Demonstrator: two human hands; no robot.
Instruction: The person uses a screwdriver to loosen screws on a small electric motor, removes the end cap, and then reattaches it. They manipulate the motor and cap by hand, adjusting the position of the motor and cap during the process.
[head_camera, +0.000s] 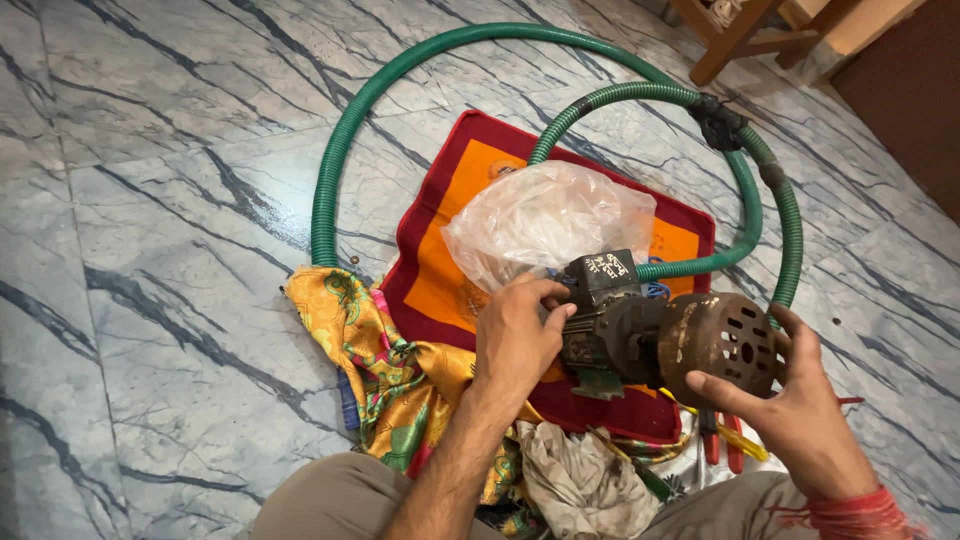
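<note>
A dark, rusty electric pump motor (640, 330) lies on its side over a red and orange mat (440, 270). My left hand (515, 335) grips its left side by the black terminal box (603, 275). My right hand (790, 400) cups the rusty perforated end cover (715, 340) with fingers spread around it. A crumpled clear plastic bag (550, 220) sits just behind the motor. A green ribbed hose (330, 170) joins the motor and loops around the mat.
Grey-veined marble floor (150, 250) all around. A colourful patterned cloth (370, 350) and a dirty rag (580, 480) lie by my knees. Red-handled pliers (722, 440) rest under my right hand. Wooden furniture legs (730, 35) stand at the top right.
</note>
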